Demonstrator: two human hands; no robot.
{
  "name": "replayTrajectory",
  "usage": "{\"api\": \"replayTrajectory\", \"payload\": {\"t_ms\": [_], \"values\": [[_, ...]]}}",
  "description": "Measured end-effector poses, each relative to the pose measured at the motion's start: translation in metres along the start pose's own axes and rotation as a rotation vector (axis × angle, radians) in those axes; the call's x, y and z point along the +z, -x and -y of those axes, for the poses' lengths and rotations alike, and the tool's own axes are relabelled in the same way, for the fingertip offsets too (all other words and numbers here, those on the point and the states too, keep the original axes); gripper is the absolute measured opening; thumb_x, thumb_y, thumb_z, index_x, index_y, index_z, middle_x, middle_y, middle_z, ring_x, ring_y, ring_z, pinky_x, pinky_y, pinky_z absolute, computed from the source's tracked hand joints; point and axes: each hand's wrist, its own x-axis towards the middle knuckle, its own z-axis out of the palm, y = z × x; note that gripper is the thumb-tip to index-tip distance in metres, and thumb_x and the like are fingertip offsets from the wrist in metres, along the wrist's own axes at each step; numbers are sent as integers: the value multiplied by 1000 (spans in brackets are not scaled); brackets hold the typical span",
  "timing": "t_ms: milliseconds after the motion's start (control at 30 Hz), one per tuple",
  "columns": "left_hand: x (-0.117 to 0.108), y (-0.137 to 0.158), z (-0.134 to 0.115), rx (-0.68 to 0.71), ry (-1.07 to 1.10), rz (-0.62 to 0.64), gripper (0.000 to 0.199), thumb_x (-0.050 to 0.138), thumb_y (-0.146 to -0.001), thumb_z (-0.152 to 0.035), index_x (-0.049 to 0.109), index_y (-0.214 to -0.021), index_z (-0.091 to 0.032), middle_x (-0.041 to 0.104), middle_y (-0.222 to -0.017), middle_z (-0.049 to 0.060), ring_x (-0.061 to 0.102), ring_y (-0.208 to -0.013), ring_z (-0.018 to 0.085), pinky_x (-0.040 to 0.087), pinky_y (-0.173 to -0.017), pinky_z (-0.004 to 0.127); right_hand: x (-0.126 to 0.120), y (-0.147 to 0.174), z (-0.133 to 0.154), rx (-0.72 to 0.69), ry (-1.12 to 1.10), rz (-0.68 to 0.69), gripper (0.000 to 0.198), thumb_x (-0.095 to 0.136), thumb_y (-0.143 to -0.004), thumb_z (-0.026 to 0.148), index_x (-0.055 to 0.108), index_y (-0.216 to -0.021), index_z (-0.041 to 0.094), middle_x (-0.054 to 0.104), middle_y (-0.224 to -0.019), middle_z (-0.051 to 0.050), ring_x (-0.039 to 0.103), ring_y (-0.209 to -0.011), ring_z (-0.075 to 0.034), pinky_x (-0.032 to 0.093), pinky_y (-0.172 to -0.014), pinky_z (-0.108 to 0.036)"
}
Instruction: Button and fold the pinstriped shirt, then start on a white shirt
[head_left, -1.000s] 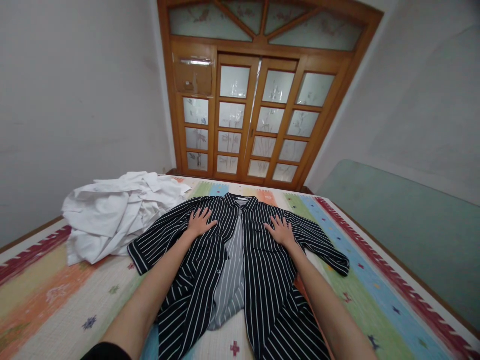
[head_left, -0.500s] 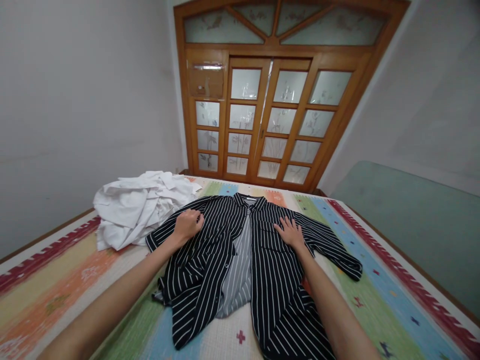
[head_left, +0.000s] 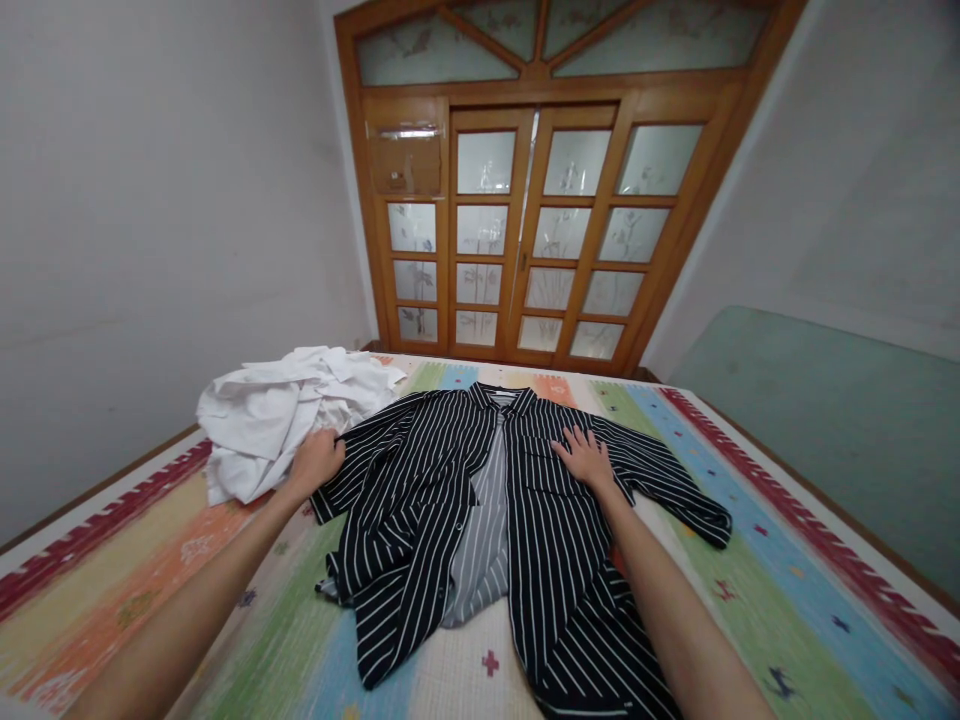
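A black shirt with white stripes lies front up with its collar at the far end, its front parted and the grey inside showing down the middle. At the outer edge of the sleeve on the left, my left hand has its fingers curled closed on the cloth. The fingertips are partly hidden there. My right hand lies flat on the shirt's chest by the pocket, fingers spread. Beyond my left hand is a heap of crumpled white cloth.
The shirt and white heap rest on a bed with a colourful patterned cover. A pale green headboard-like panel stands along the right. Wooden doors with glass panes close off the far end, and a grey wall rises on the left.
My left hand has moved left, from over the upper sleeve to its outer edge beside the white heap. My right hand stays on the chest. The view has shifted slightly.
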Motion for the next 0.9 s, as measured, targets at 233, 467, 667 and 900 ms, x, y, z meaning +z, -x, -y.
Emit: {"api": "replayTrajectory", "payload": {"t_ms": [233,467,667,900], "values": [[-36,-47,2,-20,118,-83,36,34,-91,-33,58,-110,-13,71,-100,14,66,-96,28,48,-80,34,-1,1,0,-3,6,-1,68,19,-97,60,22,-153,21,13,-158,-5,10,-144,-30,10,-115,-50],[-79,-112,9,292,-108,-128,24,48,-88,-33,58,-98,-14,67,-100,17,59,-103,31,42,-88,37,0,0,-1,-4,2,-2,68,19,-97,61,23,-153,22,13,-158,-4,9,-144,-30,11,-115,-50],[-72,-126,17,341,-190,-149,24,54,-83,-32,60,-98,-13,65,-104,18,53,-109,34,37,-92,43,3,-3,-3,-5,-23,-8,69,18,-97,62,23,-153,22,11,-158,-4,7,-144,-30,10,-115,-51],[-53,-116,-34,356,-165,-375,36,46,-80,-19,61,-112,-12,61,-115,19,51,-109,35,37,-89,45,2,-3,-2,0,-29,-10,68,20,-97,61,24,-153,22,12,-158,-3,7,-144,-30,9,-115,-51]]}}
